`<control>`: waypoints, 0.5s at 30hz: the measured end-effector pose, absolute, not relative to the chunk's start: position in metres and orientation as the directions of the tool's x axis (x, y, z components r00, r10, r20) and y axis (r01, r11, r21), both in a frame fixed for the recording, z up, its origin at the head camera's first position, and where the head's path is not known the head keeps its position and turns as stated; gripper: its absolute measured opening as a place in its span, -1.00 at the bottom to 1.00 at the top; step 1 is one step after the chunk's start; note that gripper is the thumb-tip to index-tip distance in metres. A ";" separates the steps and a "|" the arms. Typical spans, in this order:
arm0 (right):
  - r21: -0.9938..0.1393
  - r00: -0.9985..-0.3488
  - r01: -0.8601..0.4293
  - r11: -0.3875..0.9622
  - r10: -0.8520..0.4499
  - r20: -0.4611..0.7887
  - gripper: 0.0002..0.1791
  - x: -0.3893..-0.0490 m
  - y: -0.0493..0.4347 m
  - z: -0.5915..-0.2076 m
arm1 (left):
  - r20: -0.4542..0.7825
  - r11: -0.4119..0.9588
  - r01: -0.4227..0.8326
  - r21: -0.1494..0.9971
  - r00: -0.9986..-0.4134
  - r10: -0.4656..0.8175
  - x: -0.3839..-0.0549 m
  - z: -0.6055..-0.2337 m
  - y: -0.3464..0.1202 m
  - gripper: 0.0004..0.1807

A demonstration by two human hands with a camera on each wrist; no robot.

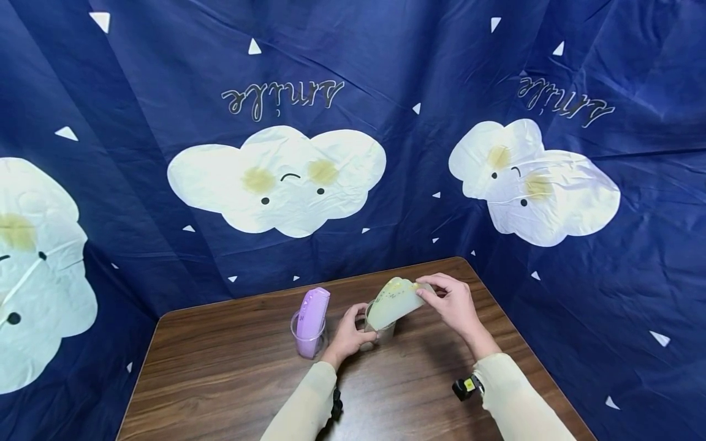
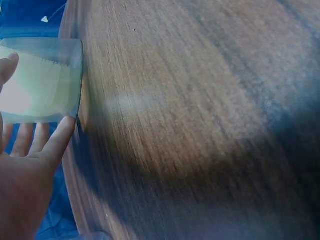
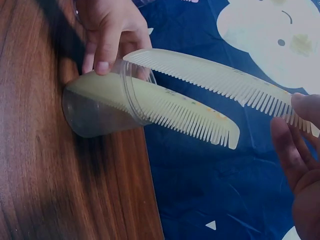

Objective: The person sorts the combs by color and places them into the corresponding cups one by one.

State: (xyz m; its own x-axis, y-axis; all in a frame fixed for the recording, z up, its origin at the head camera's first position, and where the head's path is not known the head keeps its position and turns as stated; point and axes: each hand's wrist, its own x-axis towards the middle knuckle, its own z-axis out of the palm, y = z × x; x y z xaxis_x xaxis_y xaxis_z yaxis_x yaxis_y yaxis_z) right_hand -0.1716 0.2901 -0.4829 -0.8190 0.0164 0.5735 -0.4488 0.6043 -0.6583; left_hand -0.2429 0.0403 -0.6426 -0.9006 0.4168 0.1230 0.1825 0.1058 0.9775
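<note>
My left hand (image 1: pixel 347 335) holds a clear plastic cup (image 3: pixel 90 122) round its side, thumb on one face and fingers on the other, as the left wrist view also shows. Inside the cup leans a pale yellow comb (image 3: pixel 195 120), its upper teeth sticking out past the rim. My right hand (image 1: pixel 455 304) pinches a second pale yellow comb (image 3: pixel 200 75) near one end between thumb and fingers. That comb slants down to the left, with its far tip right at the cup's rim. Small printed marks run along the backs of both combs.
Left of my left hand, purple combs (image 1: pixel 313 309) stand in another clear cup (image 1: pixel 321 346). Both cups are on a brown wood-grain table (image 1: pixel 231 361). A blue curtain (image 1: pixel 397 55) with white clouds hangs behind the table and along its sides.
</note>
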 end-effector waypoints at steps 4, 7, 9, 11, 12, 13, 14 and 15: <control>-0.647 -0.798 -0.462 0.606 0.035 0.602 -0.78 -0.174 0.289 -0.481 | 0.126 0.086 0.183 0.979 -0.888 0.443 -0.236 -0.626 0.037 -0.19; -0.643 -0.785 -0.474 0.602 0.042 0.618 -0.77 -0.173 0.287 -0.476 | 0.141 0.077 0.196 0.978 -0.880 0.453 -0.231 -0.614 0.034 -0.21; -0.639 -0.780 -0.477 0.604 0.045 0.624 -0.76 -0.173 0.285 -0.473 | 0.151 0.072 0.205 0.976 -0.880 0.451 -0.230 -0.613 0.034 -0.22; -0.645 -0.783 -0.473 0.600 0.049 0.620 -0.77 -0.174 0.285 -0.473 | 0.164 0.063 0.214 0.975 -0.879 0.447 -0.230 -0.612 0.034 -0.22; -0.649 -0.786 -0.469 0.599 0.051 0.616 -0.77 -0.175 0.285 -0.473 | 0.166 0.062 0.215 0.975 -0.880 0.446 -0.230 -0.612 0.034 -0.22; -0.649 -0.789 -0.463 0.603 0.053 0.612 -0.77 -0.176 0.286 -0.475 | 0.161 0.060 0.209 0.976 -0.881 0.446 -0.230 -0.612 0.034 -0.21; -0.652 -0.793 -0.458 0.605 0.055 0.607 -0.77 -0.177 0.287 -0.476 | 0.157 0.057 0.203 0.978 -0.882 0.445 -0.230 -0.613 0.034 -0.21; -0.654 -0.796 -0.454 0.605 0.054 0.603 -0.77 -0.178 0.288 -0.478 | 0.154 0.055 0.199 0.978 -0.882 0.445 -0.230 -0.614 0.035 -0.21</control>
State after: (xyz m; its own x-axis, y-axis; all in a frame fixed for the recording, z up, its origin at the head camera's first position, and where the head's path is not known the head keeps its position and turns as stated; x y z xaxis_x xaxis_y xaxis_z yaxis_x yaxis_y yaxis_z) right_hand -0.1785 0.2885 -0.4782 -0.7962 0.0543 0.6025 -0.4539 0.6048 -0.6544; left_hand -0.2304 0.0348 -0.6136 -0.8821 0.4451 0.1544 0.1990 0.0550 0.9784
